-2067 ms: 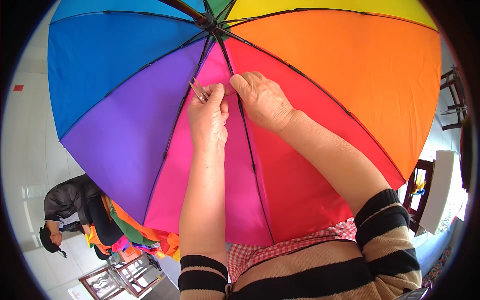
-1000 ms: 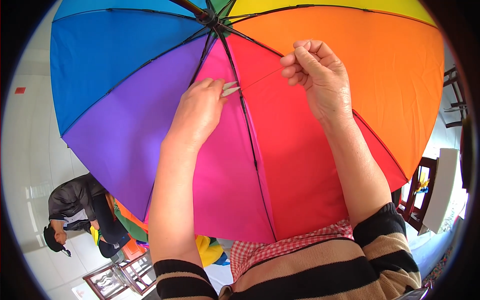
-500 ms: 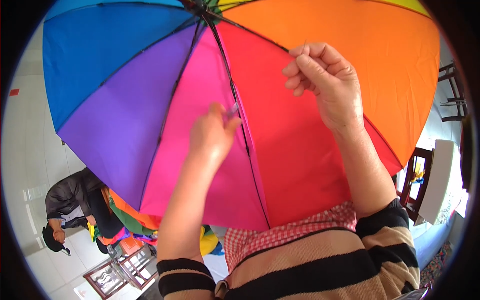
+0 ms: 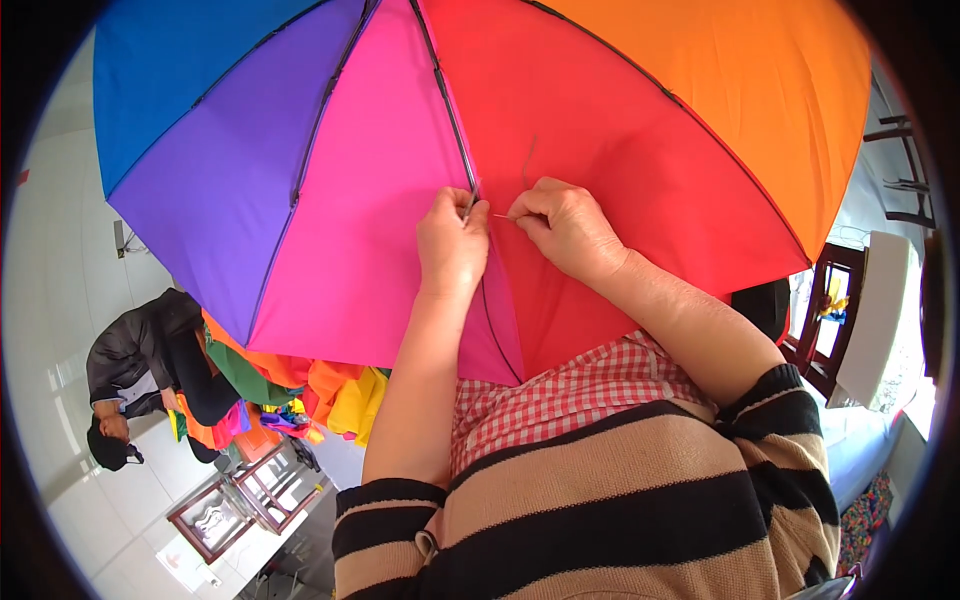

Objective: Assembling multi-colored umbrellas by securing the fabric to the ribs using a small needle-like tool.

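A rainbow-coloured umbrella is spread open in front of me, its inner side and dark ribs facing me. My left hand is closed in a pinch on a black umbrella rib, where the pink and red panels meet. Just to its right, my right hand pinches a thin needle, its tip pointing at the rib and the left fingers. A fine thread curves up over the red panel above that hand. The exact spot between my left fingertips is hidden.
At the far left a person in dark clothes sits by a pile of colourful cloth. Wooden-framed furniture stands at lower left. On the right are a dark wooden chair and a white board.
My right hand has come down and left, close to the left hand. The left hand now pinches the rib. The umbrella has shifted upward in view, its hub out of sight.
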The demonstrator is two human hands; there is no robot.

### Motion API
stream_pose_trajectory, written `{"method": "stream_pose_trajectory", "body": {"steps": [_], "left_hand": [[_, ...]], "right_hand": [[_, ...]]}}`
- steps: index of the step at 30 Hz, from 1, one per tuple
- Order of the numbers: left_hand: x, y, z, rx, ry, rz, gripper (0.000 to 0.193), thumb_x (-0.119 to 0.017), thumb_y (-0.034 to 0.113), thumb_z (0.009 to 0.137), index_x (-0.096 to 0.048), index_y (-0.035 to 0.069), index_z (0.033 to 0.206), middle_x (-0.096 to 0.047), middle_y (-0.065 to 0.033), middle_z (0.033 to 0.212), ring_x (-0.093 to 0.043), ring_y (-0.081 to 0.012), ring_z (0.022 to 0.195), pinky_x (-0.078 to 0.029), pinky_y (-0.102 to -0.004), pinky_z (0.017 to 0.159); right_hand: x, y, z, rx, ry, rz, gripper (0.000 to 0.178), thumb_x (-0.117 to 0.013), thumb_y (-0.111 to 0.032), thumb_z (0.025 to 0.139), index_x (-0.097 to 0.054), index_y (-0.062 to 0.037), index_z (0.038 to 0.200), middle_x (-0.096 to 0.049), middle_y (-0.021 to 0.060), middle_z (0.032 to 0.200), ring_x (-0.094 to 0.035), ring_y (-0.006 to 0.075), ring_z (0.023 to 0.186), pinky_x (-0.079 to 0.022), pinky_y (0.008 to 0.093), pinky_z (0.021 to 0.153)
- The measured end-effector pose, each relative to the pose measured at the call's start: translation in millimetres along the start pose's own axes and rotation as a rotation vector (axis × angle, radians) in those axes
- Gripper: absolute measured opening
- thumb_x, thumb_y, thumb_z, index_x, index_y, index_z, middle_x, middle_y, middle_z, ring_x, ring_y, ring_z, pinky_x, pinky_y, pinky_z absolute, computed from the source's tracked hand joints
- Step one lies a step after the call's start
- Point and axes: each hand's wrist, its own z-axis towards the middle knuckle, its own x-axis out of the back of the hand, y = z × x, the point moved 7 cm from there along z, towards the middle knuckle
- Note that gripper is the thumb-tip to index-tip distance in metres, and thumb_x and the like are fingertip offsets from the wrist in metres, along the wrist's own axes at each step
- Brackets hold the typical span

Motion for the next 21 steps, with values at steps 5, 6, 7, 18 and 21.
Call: {"method": "stream_pose_trajectory", "body": {"steps": [5, 6, 7, 18, 21], "left_hand": [[9, -25, -3, 0.251, -0.209, -0.548, 0.011, -0.069, 0.006, 0.082, -0.065, -0.001, 0.089, -0.066, -0.0075, 0.073, -0.055, -0.0092, 0.056, -0.043, -0.025, 0.049], [12, -25, -4, 0.255, -0.213, -0.546, 0.011, -0.069, 0.006, 0.082, -0.065, -0.001, 0.089, -0.066, -0.0075, 0.073, -0.055, -0.0092, 0.056, -0.043, -0.025, 0.049], [13, -27, -6, 0.298, -0.225, -0.605, 0.011, -0.069, 0.005, 0.082, -0.065, -0.001, 0.09, -0.066, -0.0066, 0.073, -0.054, -0.008, 0.056, -0.041, -0.023, 0.048], [14, -35, -6, 0.404, -0.243, -0.817, 0.011, -0.063, 0.002, 0.085, -0.065, -0.003, 0.094, -0.067, -0.0095, 0.078, -0.051, -0.0055, 0.054, -0.033, -0.0168, 0.042], [15, -33, -5, 0.38, -0.246, -0.836, 0.011, -0.061, 0.002, 0.087, -0.064, -0.005, 0.095, -0.067, -0.0118, 0.079, -0.053, -0.0068, 0.053, -0.033, -0.0164, 0.04]], "right_hand": [[-10, -9, 4, -0.022, -0.002, -0.062, 0.009, -0.064, -0.002, 0.077, -0.064, -0.0051, 0.086, -0.061, 0.0113, 0.08, -0.063, 0.0299, 0.072, -0.052, 0.0391, 0.064], [-10, -9, 9, -0.006, 0.018, -0.087, 0.008, -0.064, -0.003, 0.077, -0.062, -0.0049, 0.085, -0.061, 0.0112, 0.079, -0.063, 0.0301, 0.073, -0.052, 0.0397, 0.064], [-10, -8, 15, 0.011, 0.04, -0.112, 0.008, -0.064, -0.003, 0.076, -0.061, -0.0048, 0.083, -0.061, 0.011, 0.079, -0.063, 0.0304, 0.073, -0.052, 0.0402, 0.063], [-25, -20, 21, 0.011, -0.06, -0.27, 0.009, -0.061, -0.002, 0.077, -0.054, -0.004, 0.082, -0.059, 0.0113, 0.081, -0.063, 0.0321, 0.075, -0.051, 0.0419, 0.062], [-27, -21, 20, 0.02, -0.085, -0.307, 0.009, -0.061, -0.002, 0.077, -0.053, -0.0038, 0.083, -0.059, 0.0115, 0.082, -0.063, 0.0322, 0.076, -0.051, 0.0421, 0.062]]}}
